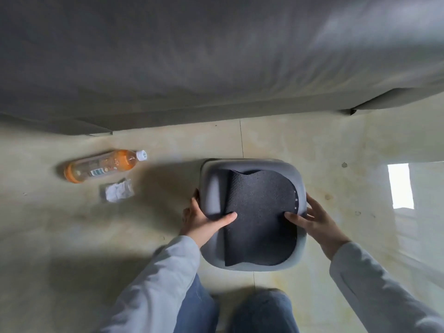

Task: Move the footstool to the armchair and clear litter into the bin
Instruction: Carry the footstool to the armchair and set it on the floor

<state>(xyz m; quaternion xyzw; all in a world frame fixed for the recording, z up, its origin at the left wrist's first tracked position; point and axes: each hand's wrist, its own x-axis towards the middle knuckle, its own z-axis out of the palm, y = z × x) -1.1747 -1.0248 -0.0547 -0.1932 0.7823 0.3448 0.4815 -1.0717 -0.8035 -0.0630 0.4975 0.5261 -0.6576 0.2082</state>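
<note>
One head-worn wide-angle camera looked steeply down from above the person's knees (pixel 262 308) at the tiled floor (pixel 336 145). It faced forward toward the grey upholstered furniture (pixel 192 56) filling the far half, which curved with lens distortion. The view sat close: both sleeves entered from the near edge, and the floor ran off left and right.

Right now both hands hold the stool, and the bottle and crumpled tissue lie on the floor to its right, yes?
Not quite. The head view shows the bottle and tissue on the floor to the left of the stool, not its right. Both hands, left and right, do hold the stool.
</note>
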